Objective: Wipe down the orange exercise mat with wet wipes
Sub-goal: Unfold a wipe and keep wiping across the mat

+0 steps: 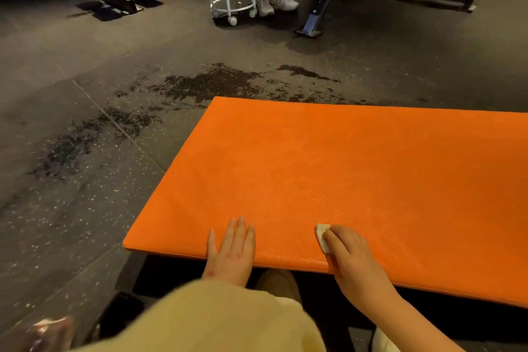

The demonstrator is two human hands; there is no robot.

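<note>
Nearest, a pale yellow sleeve [200,317] covers the left arm at 6 o'clock. Beyond it the orange exercise mat [343,166] spreads from 12 to 4 o'clock, its near edge under both hands. The left hand [231,248] lies flat there, fingers [241,226] straight and close together. At its 3 o'clock, the right hand [348,251] curls over a folded wet wipe [322,234], pressing it onto the mat.

Wide bare mat [343,166] ahead
</note>
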